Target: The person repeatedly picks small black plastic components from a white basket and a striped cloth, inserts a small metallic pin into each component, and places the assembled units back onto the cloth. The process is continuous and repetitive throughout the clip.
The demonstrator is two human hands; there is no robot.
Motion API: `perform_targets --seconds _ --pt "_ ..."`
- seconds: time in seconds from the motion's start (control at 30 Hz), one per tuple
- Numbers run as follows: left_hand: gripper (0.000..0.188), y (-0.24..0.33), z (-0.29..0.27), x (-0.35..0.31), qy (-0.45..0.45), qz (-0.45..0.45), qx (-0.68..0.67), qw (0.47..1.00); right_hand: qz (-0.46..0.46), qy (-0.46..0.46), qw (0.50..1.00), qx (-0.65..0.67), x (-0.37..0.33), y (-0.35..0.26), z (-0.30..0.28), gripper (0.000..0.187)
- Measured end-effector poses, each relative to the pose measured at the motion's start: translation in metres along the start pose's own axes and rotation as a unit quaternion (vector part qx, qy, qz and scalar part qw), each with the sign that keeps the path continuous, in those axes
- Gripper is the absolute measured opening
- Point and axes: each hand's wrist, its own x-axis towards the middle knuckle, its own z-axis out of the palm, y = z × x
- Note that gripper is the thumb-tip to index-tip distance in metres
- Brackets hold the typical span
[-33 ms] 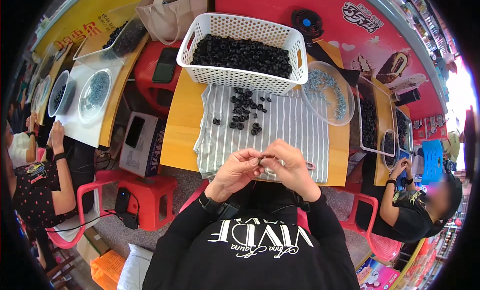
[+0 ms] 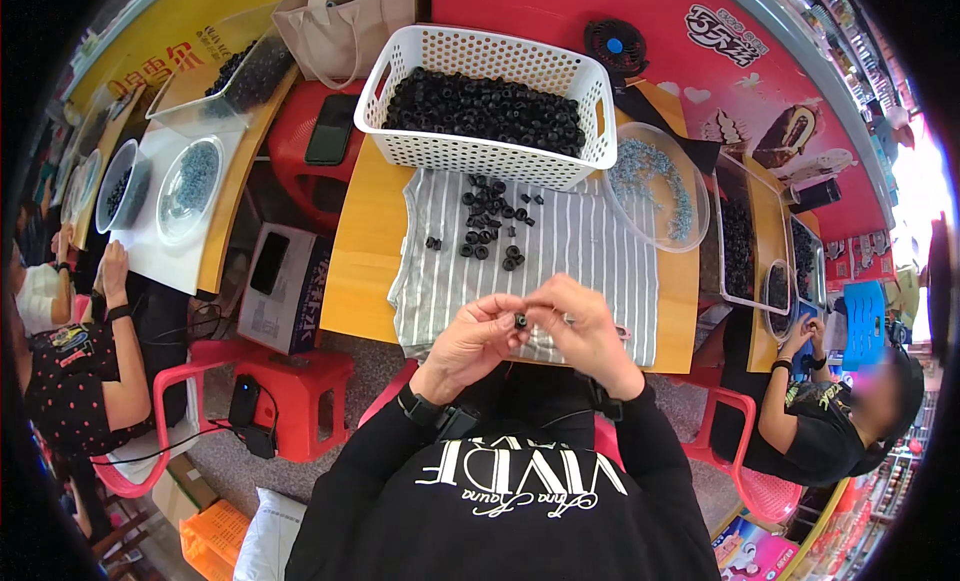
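Note:
My left hand [image 2: 478,341] pinches a small black ring-shaped part [image 2: 521,321] between thumb and fingertips, its hole showing. My right hand [image 2: 580,326] is closed right beside it, with a tiny pale glint at its fingers that I cannot make out. Both hands are over the near edge of a grey striped cloth [image 2: 590,241]. Past them on the cloth is a loose group of similar black parts [image 2: 485,221]. A small pink thing [image 2: 623,333] shows beside my right hand, mostly hidden.
A white perforated basket [image 2: 480,159] full of black parts stands at the table's far side. Right of it is a clear round tray [image 2: 655,243] with small bluish pieces. A black fan [image 2: 614,47] stands behind. Other people work at tables on both sides.
My right hand has shifted slightly, its fingers drawing back from the left fingertips. The black part in my left hand now shows more plainly.

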Motion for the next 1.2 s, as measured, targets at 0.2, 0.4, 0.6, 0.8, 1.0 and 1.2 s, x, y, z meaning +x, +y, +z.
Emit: perform_targets --seconds 0.2,0.4,0.6,0.8,1.0,1.2 --pt "0.028 0.001 -0.013 0.004 -0.009 0.039 0.004 0.999 0.050 -0.031 0.971 -0.233 0.038 0.047 -0.007 0.020" --pt "0.028 0.002 -0.011 0.003 -0.009 0.031 0.008 0.999 0.044 -0.007 0.968 -0.247 0.045 0.052 0.018 0.016" --pt "0.028 0.002 -0.015 0.000 -0.009 0.027 0.014 0.999 0.023 -0.045 0.963 -0.264 0.029 0.038 0.010 0.014" --pt "0.025 0.002 -0.010 0.002 0.001 0.033 0.041 0.999 0.071 -0.001 0.979 -0.190 -0.006 0.049 0.000 0.020" --pt "0.025 -0.002 -0.015 0.003 0.016 0.043 0.053 0.998 0.063 0.009 0.980 -0.187 -0.010 0.045 0.002 0.022" --pt "0.024 0.001 -0.007 0.002 0.017 0.027 0.036 0.999 0.009 0.029 0.971 -0.237 -0.012 0.044 0.008 0.016"
